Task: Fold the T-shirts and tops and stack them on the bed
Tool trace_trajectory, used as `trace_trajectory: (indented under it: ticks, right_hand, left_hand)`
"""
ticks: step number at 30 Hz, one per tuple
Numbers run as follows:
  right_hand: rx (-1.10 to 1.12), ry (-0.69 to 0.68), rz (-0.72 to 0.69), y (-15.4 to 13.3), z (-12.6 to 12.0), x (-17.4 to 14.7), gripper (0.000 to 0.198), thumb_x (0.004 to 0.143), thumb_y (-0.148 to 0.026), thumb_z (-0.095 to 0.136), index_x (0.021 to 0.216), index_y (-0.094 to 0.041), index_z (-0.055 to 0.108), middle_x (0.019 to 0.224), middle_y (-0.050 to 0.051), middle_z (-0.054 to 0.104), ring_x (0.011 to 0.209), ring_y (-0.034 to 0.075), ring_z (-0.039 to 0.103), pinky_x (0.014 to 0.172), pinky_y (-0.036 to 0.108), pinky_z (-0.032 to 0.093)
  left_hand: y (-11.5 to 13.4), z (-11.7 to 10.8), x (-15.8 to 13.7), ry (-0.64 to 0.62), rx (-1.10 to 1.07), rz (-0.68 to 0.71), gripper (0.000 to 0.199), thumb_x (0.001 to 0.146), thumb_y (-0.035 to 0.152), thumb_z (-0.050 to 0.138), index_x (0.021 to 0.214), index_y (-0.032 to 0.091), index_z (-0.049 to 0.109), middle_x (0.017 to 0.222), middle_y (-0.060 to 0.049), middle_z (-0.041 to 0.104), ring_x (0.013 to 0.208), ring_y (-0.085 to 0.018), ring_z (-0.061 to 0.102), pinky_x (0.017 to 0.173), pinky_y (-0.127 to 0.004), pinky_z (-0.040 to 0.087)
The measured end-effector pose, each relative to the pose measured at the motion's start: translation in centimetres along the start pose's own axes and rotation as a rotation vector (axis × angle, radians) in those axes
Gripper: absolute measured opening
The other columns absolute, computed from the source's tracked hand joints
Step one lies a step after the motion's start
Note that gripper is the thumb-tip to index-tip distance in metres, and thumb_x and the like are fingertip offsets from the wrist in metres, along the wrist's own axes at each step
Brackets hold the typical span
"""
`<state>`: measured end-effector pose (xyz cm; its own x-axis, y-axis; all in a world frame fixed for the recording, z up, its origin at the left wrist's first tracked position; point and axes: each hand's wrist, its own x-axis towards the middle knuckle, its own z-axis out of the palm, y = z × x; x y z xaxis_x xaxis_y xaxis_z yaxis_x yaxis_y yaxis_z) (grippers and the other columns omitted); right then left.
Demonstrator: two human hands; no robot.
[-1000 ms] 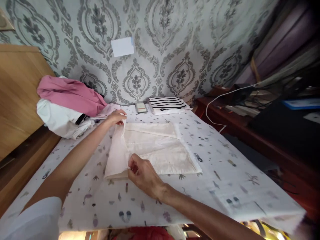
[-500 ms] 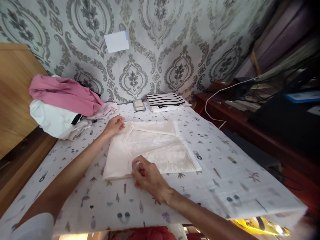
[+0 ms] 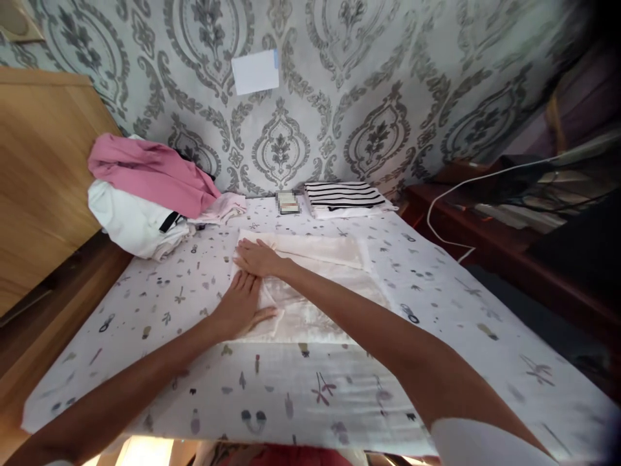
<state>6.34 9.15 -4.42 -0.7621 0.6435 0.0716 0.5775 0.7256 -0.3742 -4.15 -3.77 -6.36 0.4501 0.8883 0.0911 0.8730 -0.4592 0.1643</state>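
Note:
A cream-white cloth garment [image 3: 325, 310] lies folded flat on the patterned bedsheet [image 3: 204, 401], its left side turned inward over the middle. My left hand [image 3: 242, 307] rests flat on the folded left part, thumb spread away to the right. Just above it, my right hand [image 3: 262, 257] presses flat on the upper left corner of the garment, fingers stretched out and pointing left. The two hands almost touch. My right forearm passes over the garment's right half and hides some of it.
A heap of clothes, with a pink garment [image 3: 155, 175] on top, lies at the back left by a wooden board [image 3: 43, 181]. Folded striped clothing [image 3: 344, 196] sits by the wall next to a small blurred box [image 3: 288, 202]. A white cable [image 3: 436, 200] hangs at right.
The garment's left side has been folded inward. My left hand has come down and right onto it, and my right hand has moved up to its upper left corner, fingers now spread flat.

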Motion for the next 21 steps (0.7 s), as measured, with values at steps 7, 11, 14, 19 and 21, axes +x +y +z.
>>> trace_trajectory:
  ticks: [7, 11, 14, 19, 21]
  right_hand:
    - [-0.034, -0.021, -0.007, 2.7, 2.2, 4.3, 0.069, 0.099, -0.057, 0.033, 0.155, -0.017, 0.034, 0.164, 0.011, 0.023, 0.154, 0.028, 0.011, 0.123, 0.055, 0.009]
    - [0.021, 0.045, -0.019, 3.2, 3.0, 4.7, 0.070, 0.097, -0.059, 0.038, 0.154, -0.019, 0.038, 0.164, 0.009, 0.026, 0.154, 0.027, 0.012, 0.124, 0.051, 0.004]
    - [0.042, 0.063, -0.014, 3.1, 3.3, 4.6, 0.066, 0.098, -0.057, 0.040, 0.153, -0.021, 0.039, 0.164, 0.008, 0.027, 0.154, 0.025, 0.012, 0.124, 0.050, 0.001]
    - [0.347, 0.184, 0.119, 3.1, 2.5, 5.2, 0.060, 0.098, -0.049, 0.045, 0.148, -0.015, 0.047, 0.161, 0.011, 0.032, 0.152, 0.026, 0.020, 0.123, 0.047, 0.010]
    - [0.557, 0.330, 0.224, 3.7, 1.5, 5.7, 0.057, 0.100, -0.047, 0.038, 0.145, -0.014, 0.049, 0.158, 0.013, 0.039, 0.148, 0.024, 0.032, 0.121, 0.042, 0.021]
  left_hand:
    - [0.8, 0.6, -1.4, -0.049, 0.032, -0.002, 0.088, 0.096, 0.070, 0.024, 0.157, 0.008, 0.016, 0.164, -0.023, 0.017, 0.153, -0.033, 0.010, 0.123, -0.051, 0.016]
    - [3.0, 0.7, -3.9, -0.084, 0.004, 0.129, 0.080, 0.100, 0.062, 0.024, 0.158, 0.008, 0.014, 0.164, -0.021, 0.014, 0.154, -0.029, 0.004, 0.124, -0.048, 0.009]
    - [4.2, 0.7, -5.2, -0.095, -0.045, 0.193, 0.074, 0.102, 0.058, 0.027, 0.159, 0.012, 0.013, 0.165, -0.019, 0.014, 0.154, -0.027, 0.004, 0.125, -0.048, 0.007]
    - [5.4, 0.2, -6.6, -0.162, -0.166, 0.286, 0.077, 0.099, 0.062, 0.032, 0.160, 0.020, 0.010, 0.166, -0.012, 0.016, 0.154, -0.028, 0.008, 0.125, -0.052, 0.006]
    - [5.8, -0.7, -7.2, -0.204, -0.230, 0.319, 0.079, 0.098, 0.063, 0.035, 0.161, 0.022, 0.010, 0.166, -0.011, 0.017, 0.154, -0.029, 0.009, 0.125, -0.054, 0.007]
